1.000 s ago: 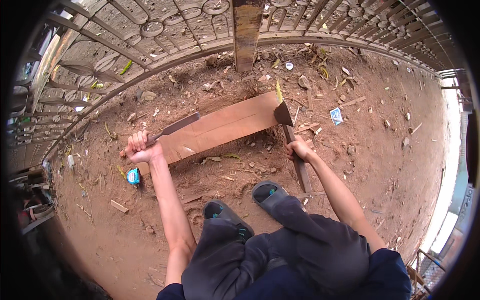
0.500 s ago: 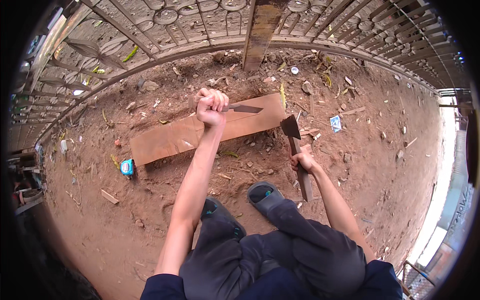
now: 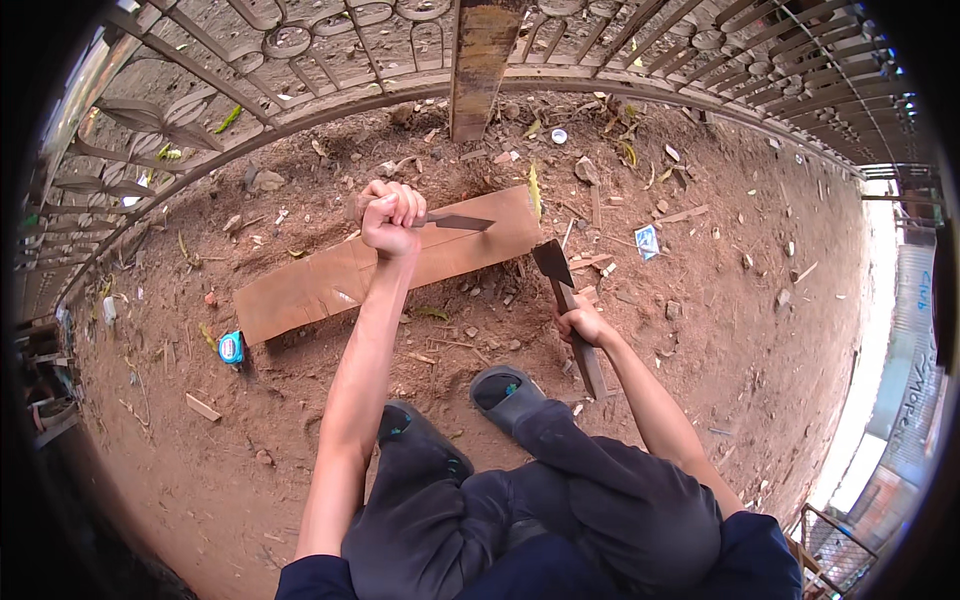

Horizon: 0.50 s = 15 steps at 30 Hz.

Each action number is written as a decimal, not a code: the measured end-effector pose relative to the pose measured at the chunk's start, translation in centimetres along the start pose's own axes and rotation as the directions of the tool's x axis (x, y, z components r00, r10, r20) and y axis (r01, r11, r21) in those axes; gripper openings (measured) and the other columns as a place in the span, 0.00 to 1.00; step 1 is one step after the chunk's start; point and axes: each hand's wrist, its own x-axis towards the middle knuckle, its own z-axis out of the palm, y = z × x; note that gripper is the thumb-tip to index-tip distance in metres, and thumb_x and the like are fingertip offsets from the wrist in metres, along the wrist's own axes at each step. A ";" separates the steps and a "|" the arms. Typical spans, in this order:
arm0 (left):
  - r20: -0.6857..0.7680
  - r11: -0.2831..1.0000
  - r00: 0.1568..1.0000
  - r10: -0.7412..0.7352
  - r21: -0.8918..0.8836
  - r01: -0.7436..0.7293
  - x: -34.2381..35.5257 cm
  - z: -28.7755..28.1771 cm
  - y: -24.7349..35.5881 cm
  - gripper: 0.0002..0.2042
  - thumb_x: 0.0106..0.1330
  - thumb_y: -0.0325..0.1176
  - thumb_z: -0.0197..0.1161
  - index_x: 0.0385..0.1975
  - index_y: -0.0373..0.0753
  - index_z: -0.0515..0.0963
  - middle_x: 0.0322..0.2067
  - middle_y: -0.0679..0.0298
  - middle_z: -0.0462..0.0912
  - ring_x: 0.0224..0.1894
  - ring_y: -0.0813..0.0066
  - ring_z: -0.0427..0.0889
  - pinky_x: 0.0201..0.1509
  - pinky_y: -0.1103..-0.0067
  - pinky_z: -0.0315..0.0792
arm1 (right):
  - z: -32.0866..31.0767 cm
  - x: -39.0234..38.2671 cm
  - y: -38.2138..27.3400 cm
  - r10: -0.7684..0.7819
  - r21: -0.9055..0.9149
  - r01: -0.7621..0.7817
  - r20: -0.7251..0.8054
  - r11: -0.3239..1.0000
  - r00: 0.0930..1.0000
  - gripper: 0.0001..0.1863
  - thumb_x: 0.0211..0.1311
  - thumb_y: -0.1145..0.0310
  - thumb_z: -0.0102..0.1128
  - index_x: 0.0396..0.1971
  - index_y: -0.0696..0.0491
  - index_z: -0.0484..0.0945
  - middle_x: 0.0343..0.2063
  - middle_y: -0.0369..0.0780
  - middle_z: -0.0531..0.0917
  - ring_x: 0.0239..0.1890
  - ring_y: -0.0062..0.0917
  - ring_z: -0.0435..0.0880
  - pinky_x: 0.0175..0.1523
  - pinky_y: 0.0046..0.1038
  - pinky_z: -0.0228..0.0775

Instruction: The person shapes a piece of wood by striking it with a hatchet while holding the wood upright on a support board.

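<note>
Your left hand [image 3: 392, 222] is fisted round a dark-bladed tool [image 3: 463, 222] over the brown board [image 3: 300, 290] ahead of you; right hand [image 3: 586, 322] is wrapped round a hatchet [image 3: 563, 294] near the board's right end. Blue tape measure [image 3: 231, 347] by its left end, fence post [image 3: 480, 85] beyond.

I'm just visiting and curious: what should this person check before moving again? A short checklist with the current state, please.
1. Left hand closed around the narrow, dark, flat-bladed tool: ok.
2. Right hand gripping the hatchet-like tool with a brown wooden handle: ok.
3. Long, flat, brown cardboard-like strip steadied by a hand: not ok; neither hand visibly holds it.
4. Narrow blade clear of the strip: cannot tell; it overlaps it in this view.
5. Dark grey open-toed sandals apart from both blades: ok.
6. Turquoise rounded tape measure off the strip: ok, beside its left end.
</note>
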 end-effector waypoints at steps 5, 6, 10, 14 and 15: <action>0.024 0.999 1.000 -0.015 -0.033 0.016 0.4 0.5 -0.7 0.12 0.52 0.28 0.51 0.12 0.44 0.56 0.08 0.70 0.56 0.10 0.79 0.54 0.17 0.78 0.58 | 0.1 -0.1 -0.1 -0.023 -0.030 0.023 0.000 0.999 1.000 0.05 0.38 0.79 0.50 0.20 0.56 0.67 0.12 0.37 0.69 0.13 0.23 0.69 0.19 0.27 0.60; 0.068 0.999 0.997 -0.045 -0.007 0.045 0.4 0.7 -0.6 0.12 0.52 0.28 0.51 0.12 0.44 0.56 0.08 0.70 0.57 0.10 0.79 0.54 0.17 0.78 0.58 | 0.0 -0.1 -0.2 -0.024 -0.041 0.024 0.002 0.999 1.000 0.05 0.38 0.79 0.51 0.20 0.56 0.67 0.12 0.37 0.70 0.14 0.23 0.69 0.20 0.27 0.61; 0.156 0.995 0.983 -0.099 0.041 0.094 0.1 0.9 -0.1 0.12 0.52 0.28 0.51 0.13 0.44 0.56 0.08 0.69 0.58 0.10 0.80 0.54 0.17 0.78 0.57 | 0.0 -0.1 -0.2 -0.039 -0.109 0.037 -0.012 0.993 0.999 0.05 0.39 0.78 0.51 0.20 0.56 0.68 0.13 0.37 0.71 0.15 0.23 0.71 0.21 0.27 0.63; 0.121 0.998 0.990 -0.067 0.021 0.065 0.0 1.0 -0.2 0.12 0.53 0.29 0.52 0.12 0.44 0.57 0.08 0.71 0.57 0.10 0.81 0.54 0.16 0.79 0.56 | -0.5 0.1 0.0 -0.006 -0.056 0.006 -0.004 0.998 1.000 0.05 0.39 0.78 0.52 0.21 0.56 0.69 0.14 0.37 0.72 0.15 0.23 0.72 0.21 0.27 0.64; 0.104 0.998 0.993 -0.063 0.020 0.061 -0.1 1.1 -0.3 0.12 0.53 0.29 0.52 0.12 0.44 0.57 0.08 0.70 0.58 0.10 0.81 0.55 0.16 0.79 0.56 | -0.4 0.0 -0.1 -0.016 -0.072 0.016 -0.006 0.997 1.000 0.05 0.39 0.78 0.52 0.21 0.56 0.69 0.14 0.37 0.72 0.15 0.23 0.72 0.21 0.27 0.64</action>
